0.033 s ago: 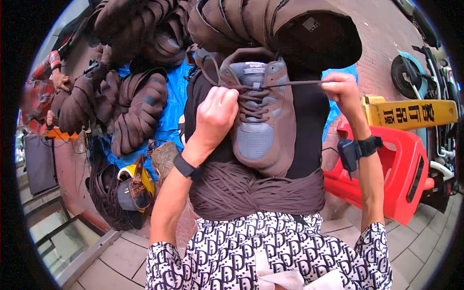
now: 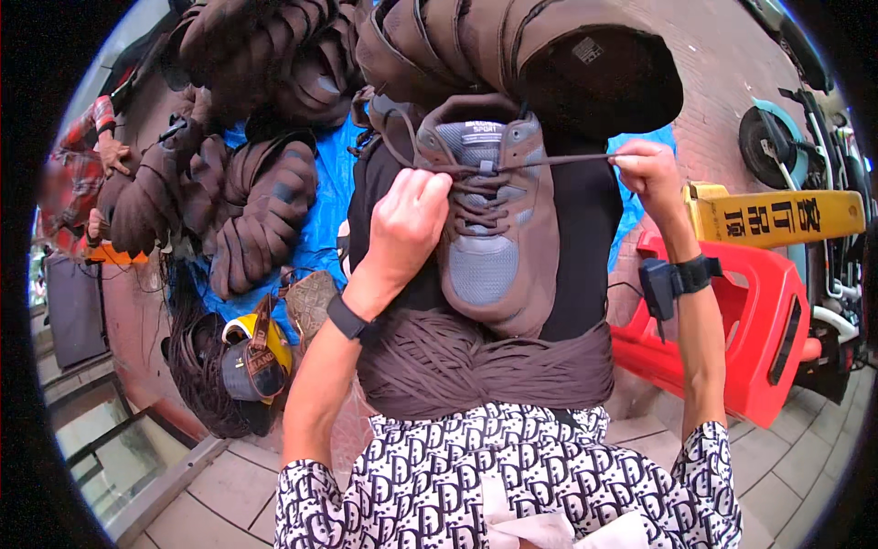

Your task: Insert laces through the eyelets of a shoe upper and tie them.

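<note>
A brown shoe upper (image 2: 498,284) with a blue-grey mesh toe and tongue lies on my lap, toe toward me. Brown shoelace (image 2: 567,161) crisscrosses its lower eyelets. My left hand (image 2: 410,220) is closed beside the shoe's left edge, gripping one lace end near the tongue; its fingertips are partly hidden. Out to the right, my right hand (image 2: 647,174) pinches the other end, and that lace runs taut across the shoe. Between the shoe and my waist lies a thick bundle of brown laces (image 2: 485,361).
Stacked shoe uppers (image 2: 439,46) rise just beyond the shoe; further piles (image 2: 265,201) lie left on a blue tarp (image 2: 322,238). A red plastic stool (image 2: 750,339) and a yellow box (image 2: 786,215) stand right. At far left is another person's hand (image 2: 113,154).
</note>
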Demonstrator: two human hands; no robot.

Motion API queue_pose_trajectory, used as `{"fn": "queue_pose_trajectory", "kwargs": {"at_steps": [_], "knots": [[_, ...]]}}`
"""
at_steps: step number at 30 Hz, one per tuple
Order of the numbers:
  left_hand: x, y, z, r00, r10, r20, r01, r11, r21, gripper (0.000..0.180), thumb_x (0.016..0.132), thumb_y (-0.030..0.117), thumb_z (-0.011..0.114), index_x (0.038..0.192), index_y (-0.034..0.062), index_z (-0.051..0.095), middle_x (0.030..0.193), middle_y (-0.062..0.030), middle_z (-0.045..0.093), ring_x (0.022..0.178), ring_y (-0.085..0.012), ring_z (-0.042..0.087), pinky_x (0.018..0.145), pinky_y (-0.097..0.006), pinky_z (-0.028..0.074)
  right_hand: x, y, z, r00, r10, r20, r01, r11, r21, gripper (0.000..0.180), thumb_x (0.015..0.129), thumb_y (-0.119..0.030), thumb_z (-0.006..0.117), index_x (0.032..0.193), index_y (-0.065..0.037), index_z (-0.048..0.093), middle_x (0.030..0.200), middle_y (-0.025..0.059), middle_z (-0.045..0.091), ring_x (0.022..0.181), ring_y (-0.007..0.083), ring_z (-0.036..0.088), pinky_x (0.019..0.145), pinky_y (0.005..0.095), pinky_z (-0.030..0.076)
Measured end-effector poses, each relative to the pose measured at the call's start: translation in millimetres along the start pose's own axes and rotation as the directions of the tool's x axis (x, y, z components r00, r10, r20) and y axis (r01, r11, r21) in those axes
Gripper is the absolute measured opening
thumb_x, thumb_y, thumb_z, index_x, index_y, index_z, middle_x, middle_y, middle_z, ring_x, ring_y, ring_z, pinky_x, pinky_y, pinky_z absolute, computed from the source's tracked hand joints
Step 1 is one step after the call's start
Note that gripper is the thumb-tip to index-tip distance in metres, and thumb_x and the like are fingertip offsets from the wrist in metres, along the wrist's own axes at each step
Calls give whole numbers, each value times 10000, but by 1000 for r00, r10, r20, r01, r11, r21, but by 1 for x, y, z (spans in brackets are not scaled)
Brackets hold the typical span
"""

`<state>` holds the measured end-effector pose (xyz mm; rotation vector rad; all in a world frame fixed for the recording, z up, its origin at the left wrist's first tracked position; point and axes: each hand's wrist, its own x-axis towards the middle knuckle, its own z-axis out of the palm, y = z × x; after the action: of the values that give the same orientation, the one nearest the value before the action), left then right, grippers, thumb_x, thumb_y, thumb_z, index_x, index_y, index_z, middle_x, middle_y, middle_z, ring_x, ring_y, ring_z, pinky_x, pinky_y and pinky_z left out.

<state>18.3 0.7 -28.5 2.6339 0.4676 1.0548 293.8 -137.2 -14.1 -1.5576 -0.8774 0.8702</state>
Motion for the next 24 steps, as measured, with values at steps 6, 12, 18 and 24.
{"fn": "queue_pose_trajectory", "kwargs": {"at_steps": [6, 12, 18, 24], "knots": [[-16, -18, -59, 825, -510, 245, 564, 709, -424, 199, 767, -63, 465, 931, -12, 566, 832, -80, 608, 753, -136, 599, 710, -250, 476, -7, 14, -5, 998, 67, -3, -67, 997, -49, 100, 743, -119, 614, 722, -22, 632, 529, -36, 484, 424, 19, 374, 380, 182, 247], [-31, -100, -166, 705, -705, -83, 391, 484, -783, 225, 856, 73, 518, 1061, -20, 535, 960, -129, 594, 779, -167, 607, 708, -243, 501, -18, -14, -32, 828, -492, 269, 414, 213, -885, 90, 683, -187, 619, 658, -103, 596, 695, 39, 536, 716, 236, 519, 649, 337, 386], [-50, -169, -223, 538, -764, -356, 281, 561, -779, 257, 871, 78, 497, 1098, -41, 502, 979, -145, 584, 795, -188, 603, 671, -244, 519, -40, -15, -65, 822, -528, 211, 158, -145, -977, 131, 678, -228, 627, 651, -110, 576, 646, 35, 513, 681, 222, 516, 605, 345, 402], [-61, -175, -140, 533, -844, -61, 348, 285, -893, 275, 864, 125, 524, 1110, 6, 498, 933, -104, 587, 702, -149, 580, 602, -232, 484, -67, -7, -98, 925, -366, -97, -211, -284, -935, 217, 712, -345, 606, 696, -130, 631, 691, 33, 571, 731, 219, 555, 596, 342, 449]]}}
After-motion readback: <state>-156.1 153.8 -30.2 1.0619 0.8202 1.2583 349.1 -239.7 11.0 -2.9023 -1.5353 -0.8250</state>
